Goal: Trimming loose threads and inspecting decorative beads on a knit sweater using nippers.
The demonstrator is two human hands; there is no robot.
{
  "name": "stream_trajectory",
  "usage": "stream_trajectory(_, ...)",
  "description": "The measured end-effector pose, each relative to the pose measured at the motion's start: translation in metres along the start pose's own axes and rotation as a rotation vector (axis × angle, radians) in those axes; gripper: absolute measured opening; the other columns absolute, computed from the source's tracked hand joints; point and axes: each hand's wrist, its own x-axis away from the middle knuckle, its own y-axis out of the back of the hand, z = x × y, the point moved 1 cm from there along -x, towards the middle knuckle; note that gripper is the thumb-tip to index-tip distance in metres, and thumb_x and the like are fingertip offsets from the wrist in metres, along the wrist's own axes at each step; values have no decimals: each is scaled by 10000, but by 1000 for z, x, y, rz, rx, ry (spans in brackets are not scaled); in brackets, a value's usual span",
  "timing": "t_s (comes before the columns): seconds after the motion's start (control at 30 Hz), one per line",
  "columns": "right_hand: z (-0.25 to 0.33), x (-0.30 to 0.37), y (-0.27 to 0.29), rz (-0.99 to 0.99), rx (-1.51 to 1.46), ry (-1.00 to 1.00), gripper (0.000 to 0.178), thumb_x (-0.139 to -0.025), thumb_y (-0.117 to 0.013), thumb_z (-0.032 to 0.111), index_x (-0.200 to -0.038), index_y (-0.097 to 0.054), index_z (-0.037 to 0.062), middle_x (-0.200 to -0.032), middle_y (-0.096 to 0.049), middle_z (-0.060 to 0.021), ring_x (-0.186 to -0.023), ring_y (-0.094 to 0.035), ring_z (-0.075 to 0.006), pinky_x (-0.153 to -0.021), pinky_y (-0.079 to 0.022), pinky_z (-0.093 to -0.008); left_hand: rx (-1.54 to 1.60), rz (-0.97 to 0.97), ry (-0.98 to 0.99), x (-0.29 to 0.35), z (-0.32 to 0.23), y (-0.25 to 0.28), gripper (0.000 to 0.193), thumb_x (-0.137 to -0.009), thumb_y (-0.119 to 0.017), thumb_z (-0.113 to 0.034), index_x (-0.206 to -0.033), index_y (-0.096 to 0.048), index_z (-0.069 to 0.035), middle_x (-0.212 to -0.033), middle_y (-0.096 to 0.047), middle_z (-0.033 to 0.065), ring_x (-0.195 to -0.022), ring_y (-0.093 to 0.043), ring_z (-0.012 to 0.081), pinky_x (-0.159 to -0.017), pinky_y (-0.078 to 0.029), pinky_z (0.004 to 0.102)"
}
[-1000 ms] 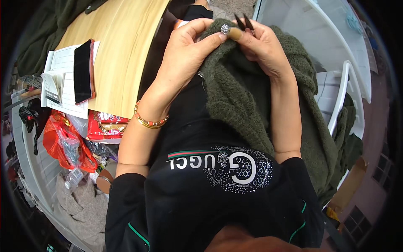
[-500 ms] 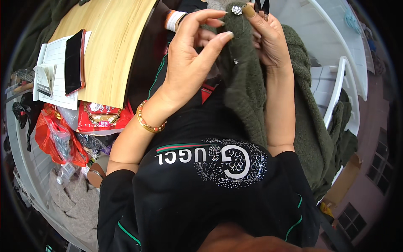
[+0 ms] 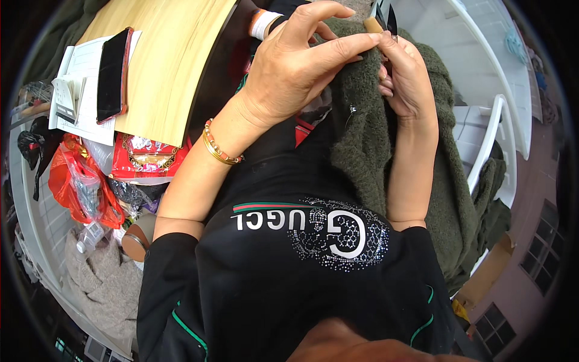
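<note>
A dark green fuzzy knit garment [image 3: 368, 130] hangs across my lap and right forearm. My right hand [image 3: 410, 81] is closed at the garment's upper edge, with small dark-bladed snips [image 3: 386, 17] standing out of its grip. A tan finger cover [image 3: 373, 25] shows on one of its fingers. My left hand [image 3: 295, 69] is over the knit, its thumb reaching the right fingertips and its index finger spread away. Whether a needle or thread lies between the fingertips is too small to tell. Lower on the knit sits a shiny button [image 3: 353, 110].
To the left, a wooden table [image 3: 175, 54] bears a phone [image 3: 113, 75] and papers [image 3: 90, 108]. Below it are a red packet [image 3: 148, 157], a red plastic bag [image 3: 72, 181], a bottle [image 3: 89, 236] and beige knitwear [image 3: 105, 289]. A white plastic chair [image 3: 490, 145] stands right.
My left thumb has moved right to meet the right fingertips. The upper shiny button has gone out of sight. Both hands and the knit have shifted slightly right in the picture.
</note>
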Motion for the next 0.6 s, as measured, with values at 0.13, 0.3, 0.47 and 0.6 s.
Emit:
stream_trajectory(0.13, 0, 2, -2, -14, 1, -49, 280, -988, -606, 328, -850, -510, 104, -547, -492, 32, -359, -340, -13, -328, -255, -164, -84, 248, 150, -20, -33, 32, 220, -885, -689, -3, -1101, -680, -43, -1092, -610, 109, -746, -621, 141, -634, -509, 240)
stream_trajectory(0.3, -1, 3, -3, 38, 43, -59, 276, -995, -589, 316, -864, -512, 86, -561, -508, 17, -364, -337, -21, -334, -248, -173, 59, 180, 178, 15, -19, 21, 260, -775, -759, 34, -1012, -677, -35, -1054, -639, 83, -875, -643, 203, -746, -508, 266)
stream_trajectory(0.47, -7, 0, 5, 128, 140, -34, 265, -1000, -572, 320, -926, -549, 67, -589, -519, 20, -392, -331, -19, -359, -230, -178, 198, 186, 384, 25, -23, 24, 174, -833, -724, 26, -996, -668, 0, -1038, -664, 77, -906, -644, 181, -794, -509, 270)
stream_trajectory(0.6, -5, 4, 2, 174, 339, 51, 259, -998, -573, 308, -1071, -612, 62, -633, -501, 45, -477, -347, -7, -416, -214, -171, 759, 38, 931, 36, -30, 24, 151, -914, -704, -110, -1033, -690, -18, -985, -672, 29, -829, -636, 82, -720, -535, 238)
